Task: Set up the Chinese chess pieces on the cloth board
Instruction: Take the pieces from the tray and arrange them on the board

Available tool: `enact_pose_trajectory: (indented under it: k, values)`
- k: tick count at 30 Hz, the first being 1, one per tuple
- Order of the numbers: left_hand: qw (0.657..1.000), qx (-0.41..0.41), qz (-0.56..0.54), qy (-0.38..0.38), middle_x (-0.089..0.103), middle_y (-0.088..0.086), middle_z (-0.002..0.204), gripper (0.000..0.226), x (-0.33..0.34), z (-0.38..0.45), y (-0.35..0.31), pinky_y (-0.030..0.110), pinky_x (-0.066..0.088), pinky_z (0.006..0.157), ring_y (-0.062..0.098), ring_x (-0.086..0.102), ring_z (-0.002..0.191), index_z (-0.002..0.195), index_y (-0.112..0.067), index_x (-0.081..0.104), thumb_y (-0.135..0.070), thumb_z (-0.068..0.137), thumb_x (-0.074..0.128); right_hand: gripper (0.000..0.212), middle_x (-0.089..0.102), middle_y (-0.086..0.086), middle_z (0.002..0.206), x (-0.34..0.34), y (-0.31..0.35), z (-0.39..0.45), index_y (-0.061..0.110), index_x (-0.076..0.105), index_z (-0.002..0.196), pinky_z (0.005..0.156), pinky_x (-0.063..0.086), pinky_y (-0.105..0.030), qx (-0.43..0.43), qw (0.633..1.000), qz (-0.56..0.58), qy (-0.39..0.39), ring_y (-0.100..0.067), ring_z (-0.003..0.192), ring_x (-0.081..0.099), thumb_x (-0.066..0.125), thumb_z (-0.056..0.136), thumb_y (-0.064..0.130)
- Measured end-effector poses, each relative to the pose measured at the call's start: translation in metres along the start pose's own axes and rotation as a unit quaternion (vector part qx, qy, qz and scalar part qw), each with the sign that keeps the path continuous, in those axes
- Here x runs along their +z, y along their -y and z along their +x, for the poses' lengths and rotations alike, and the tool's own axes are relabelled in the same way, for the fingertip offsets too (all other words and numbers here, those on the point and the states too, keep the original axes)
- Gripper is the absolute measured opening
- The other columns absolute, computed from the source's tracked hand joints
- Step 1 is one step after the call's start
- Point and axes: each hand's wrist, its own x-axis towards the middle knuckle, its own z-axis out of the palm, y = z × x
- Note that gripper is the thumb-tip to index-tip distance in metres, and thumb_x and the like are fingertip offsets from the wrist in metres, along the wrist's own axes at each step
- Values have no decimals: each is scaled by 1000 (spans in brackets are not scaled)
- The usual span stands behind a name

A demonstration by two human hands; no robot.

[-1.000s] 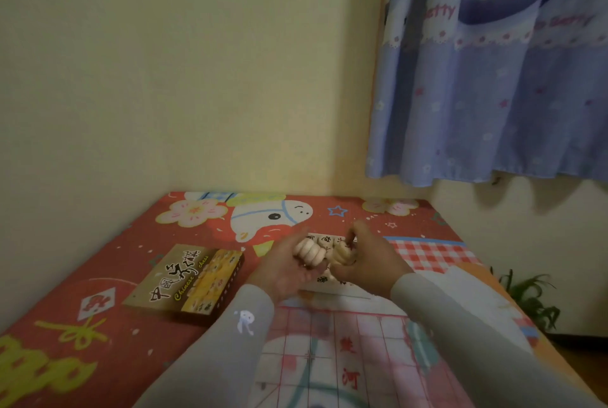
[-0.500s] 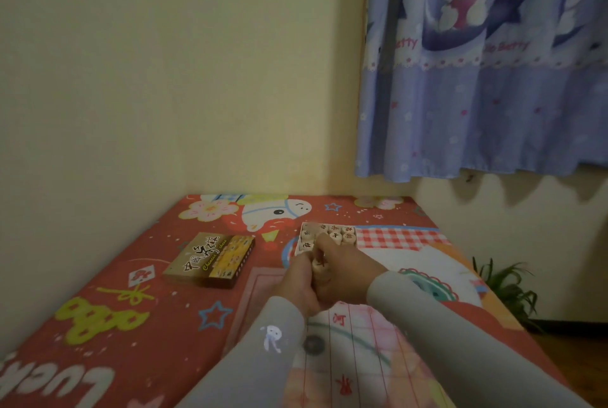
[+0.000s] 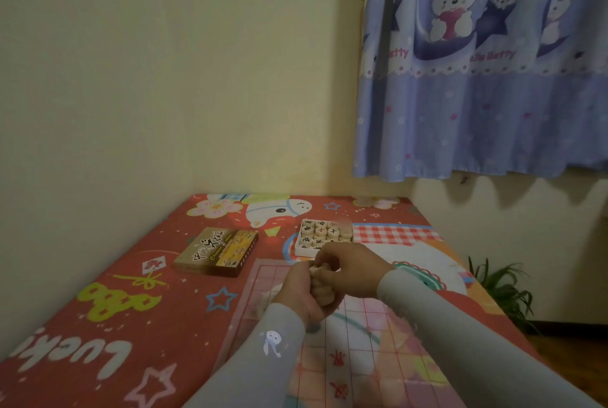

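Observation:
A pink cloth board [image 3: 362,351] with a red grid lies on the red patterned surface in front of me. Above its far end, my left hand [image 3: 297,292] grips a stack of pale wooden chess pieces [image 3: 322,292]. My right hand [image 3: 352,271] curls over the top of that stack, its fingers pinching the uppermost piece. Just beyond the hands stands a white tray [image 3: 301,251] holding several more round pieces with black and red characters. A dark round piece lies on the board, partly hidden under my left wrist.
The brown and yellow chess box lid [image 3: 217,251] lies to the left of the board. A cream wall bounds the left and back. A blue curtain [image 3: 480,78] hangs at the right, with a green plant [image 3: 500,289] beyond the right edge.
Both hands have drawn back from the tray toward me with the stack, and the view has tilted, so more of the board shows. The right hand now sits on the stack's top.

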Motion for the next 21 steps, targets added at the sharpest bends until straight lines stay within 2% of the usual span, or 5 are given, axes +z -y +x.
enact_pose_trajectory:
  k: [4, 6, 10, 18, 21]
  values:
    - [1000, 15, -12, 22, 45, 2, 46, 37, -7, 1, -3, 30, 53, 66, 17, 47, 40, 56, -12, 58, -21, 90, 46, 34, 59, 16, 98, 4, -4, -1, 27, 62, 117, 80, 45, -15, -17, 991, 74, -110, 0, 91, 56, 68, 84, 33]
    - [999, 17, -30, 27, 57, 8, 62, 26, -10, 0, -5, 35, 56, 72, 21, 56, 55, 80, -8, 68, -23, 92, 50, 44, 59, 12, 103, 7, -10, -2, 25, 60, 123, 83, 47, -19, -4, 984, 93, -154, -2, 91, 56, 72, 81, 29]
    - [998, 13, -49, 22, 64, 17, 88, 30, -12, 1, -17, 34, 59, 57, 29, 61, 71, 110, -4, 63, -25, 90, 55, 43, 57, 6, 106, 15, -30, -2, 22, 61, 123, 88, 47, -23, 29, 983, 65, -171, -8, 92, 55, 71, 81, 30]
    - [999, 25, -22, 12, 62, 15, 88, 25, -32, 20, -35, 33, 57, 52, 32, 61, 91, 100, -5, 61, -28, 90, 56, 37, 62, 7, 104, 32, -63, 9, 22, 62, 117, 77, 47, -14, 102, 970, 93, -198, -2, 88, 57, 68, 81, 30]
    - [1000, 20, -5, 14, 64, 13, 73, 26, -41, 28, -38, 28, 55, 46, 28, 64, 69, 91, -5, 63, -30, 90, 56, 33, 62, 7, 104, 38, -79, 8, 22, 61, 115, 77, 45, -16, 130, 970, 71, -192, -6, 90, 57, 66, 84, 29]
